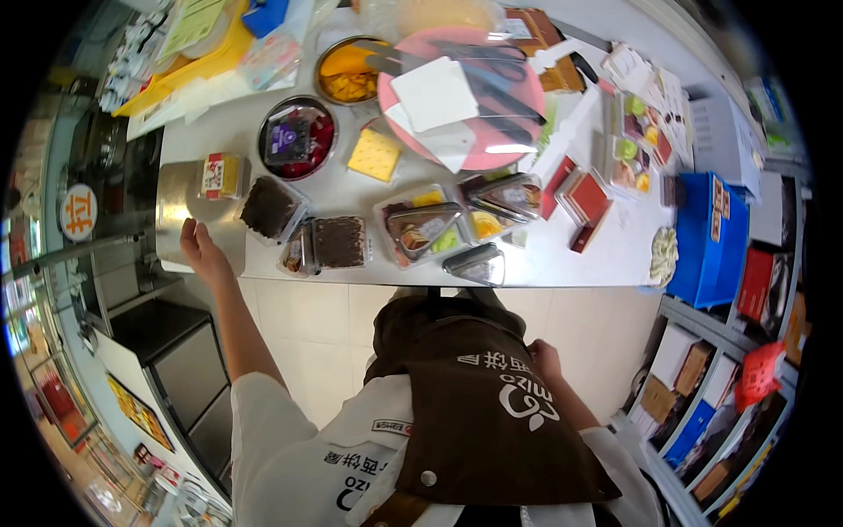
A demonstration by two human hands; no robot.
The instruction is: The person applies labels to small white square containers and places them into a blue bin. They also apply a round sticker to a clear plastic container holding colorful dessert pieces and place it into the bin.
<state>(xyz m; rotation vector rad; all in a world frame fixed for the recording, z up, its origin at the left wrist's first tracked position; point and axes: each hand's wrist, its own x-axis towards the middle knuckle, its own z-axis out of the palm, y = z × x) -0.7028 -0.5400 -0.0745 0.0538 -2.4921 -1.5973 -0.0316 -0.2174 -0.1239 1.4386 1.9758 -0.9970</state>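
My left hand (203,247) is over the front part of a metal plate (172,214), with slightly bent fingers and nothing seen in it. Beyond it on that plate sits a small labelled clear box with yellow contents (222,176). To its right lie two clear boxes of dark-topped cake, one (267,207) tilted and the other (339,242) nearer the edge. My right hand (545,359) hangs low beside my brown apron (481,408), off the table; its fingers are partly hidden. Triangular clear cake packs (421,227) lie on fruit boxes in the middle, and another (475,265) lies at the front edge.
Metal bowls hold orange fruit (349,85) and red fruit with a packet (290,141). Knives and white sheets lie on a covered pink round board (408,59). A yellow sponge-like square (374,155) lies nearby. Red boxes (586,197) and a blue bin (708,244) are at right.
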